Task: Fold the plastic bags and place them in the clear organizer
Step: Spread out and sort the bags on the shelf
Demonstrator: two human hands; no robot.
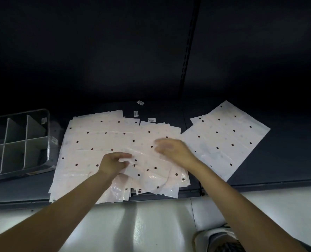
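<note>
Progress: hardly begun, as I judge it; the clear plastic organizer with white dividers (18, 142) shows no bag in the compartments I can see, and no bag lies folded.
Bags: a loose spread of pale pink plastic bags with punched dark dots (100, 139) covers the middle of the dark shelf (287, 151), reaching its front edge; a second, smaller pile of the same dotted bags (227, 137) lies toward the right end, just beside the first.
Organizer place: at the shelf's left end, near the main spread but apart from it.
Left hand (112, 163): fingers curled, pinching a white fold of one bag near the front of the spread.
Right hand (171, 149): blurred, fingers spread loose over the bags; whether it touches them I cannot tell.
Left to do: folding every bag, then filling the compartments.
Other: small barcode labels (140, 102) lie on the shelf behind the bags.
</note>
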